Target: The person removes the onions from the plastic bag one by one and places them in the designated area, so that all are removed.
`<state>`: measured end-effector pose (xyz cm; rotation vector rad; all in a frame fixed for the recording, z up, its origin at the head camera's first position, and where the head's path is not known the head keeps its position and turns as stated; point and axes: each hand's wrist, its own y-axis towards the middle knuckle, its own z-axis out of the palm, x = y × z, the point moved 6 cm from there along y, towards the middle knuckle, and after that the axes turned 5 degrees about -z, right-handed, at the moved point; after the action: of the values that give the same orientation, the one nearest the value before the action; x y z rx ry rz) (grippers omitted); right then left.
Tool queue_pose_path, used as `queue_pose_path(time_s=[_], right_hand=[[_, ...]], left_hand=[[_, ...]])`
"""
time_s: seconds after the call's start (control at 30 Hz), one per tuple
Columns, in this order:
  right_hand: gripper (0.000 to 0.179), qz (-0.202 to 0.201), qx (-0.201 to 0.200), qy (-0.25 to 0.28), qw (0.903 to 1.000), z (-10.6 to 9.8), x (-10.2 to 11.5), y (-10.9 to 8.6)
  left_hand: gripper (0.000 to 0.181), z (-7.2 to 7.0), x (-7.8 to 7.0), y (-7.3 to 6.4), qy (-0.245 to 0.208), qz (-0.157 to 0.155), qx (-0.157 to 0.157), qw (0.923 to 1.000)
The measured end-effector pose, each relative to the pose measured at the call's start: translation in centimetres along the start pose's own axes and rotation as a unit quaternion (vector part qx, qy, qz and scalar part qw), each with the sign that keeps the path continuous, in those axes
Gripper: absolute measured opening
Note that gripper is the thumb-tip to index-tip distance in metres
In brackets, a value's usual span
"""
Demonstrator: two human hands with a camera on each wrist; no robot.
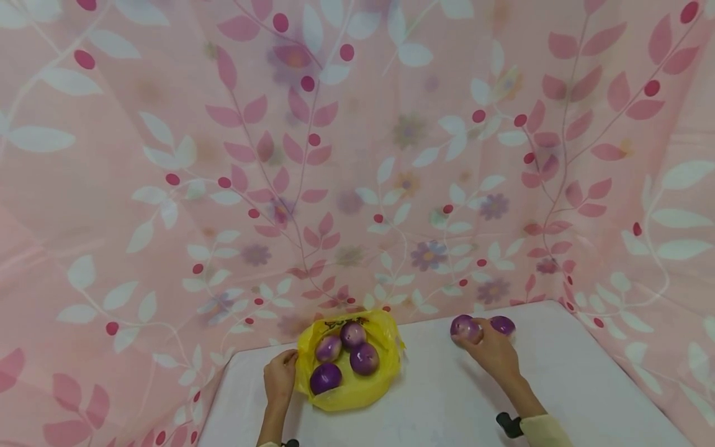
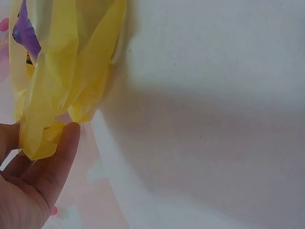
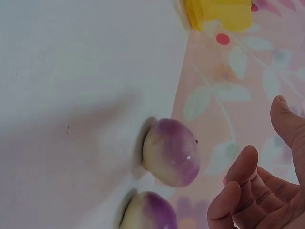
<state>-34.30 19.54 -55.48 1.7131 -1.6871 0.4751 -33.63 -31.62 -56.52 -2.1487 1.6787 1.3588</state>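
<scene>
A yellow plastic bag (image 1: 365,395) lies with its mouth spread wide on the white-covered table, and several purple turnips (image 1: 364,359) sit inside it. My left hand (image 1: 279,377) pinches the bag's left edge; in the left wrist view a fold of the yellow plastic (image 2: 40,143) passes between thumb and fingers. Towards the back right, two purple-and-cream turnips rest side by side, a left one (image 1: 463,328) and a right one (image 1: 504,325). Over them reaches my right hand (image 1: 496,354). The right wrist view has its thumb and loosely bent fingers (image 3: 243,167) spread beside the nearer turnip (image 3: 172,152), holding nothing.
White cloth (image 1: 430,397) covers the table. A pink curtain (image 1: 357,186) printed with leaves and flowers hangs behind the table and along its sides. Both wrists wear a dark strap device, seen clearly on the right wrist (image 1: 508,425).
</scene>
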Motion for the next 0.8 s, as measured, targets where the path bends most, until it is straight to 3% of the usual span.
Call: queue_pose_path(time_s=[0.13, 0.4, 0.63, 0.8], right_hand=[[0.089, 0.002, -0.002, 0.000, 1.0000, 0.5, 0.4, -0.1], [0.077, -0.013, -0.005, 0.026, 0.9996, 1.8, 1.7, -0.4], [0.075, -0.034, -0.013, 0.038, 0.9986, 3.3, 2.9, -0.5], [0.074, -0.041, -0.007, 0.048, 0.9980, 4.6, 3.7, -0.8]], left_hand=[[0.010, 0.0, -0.2, -0.1, -0.004, 0.001, 0.006, 1.0000], [0.010, 0.2, 0.0, -0.1, -0.003, 0.004, 0.008, 1.0000], [0.008, 0.1, -0.4, -0.2, -0.009, 0.027, -0.005, 0.9996], [0.008, 0.0, -0.4, -0.2, -0.009, 0.022, -0.008, 0.9997]])
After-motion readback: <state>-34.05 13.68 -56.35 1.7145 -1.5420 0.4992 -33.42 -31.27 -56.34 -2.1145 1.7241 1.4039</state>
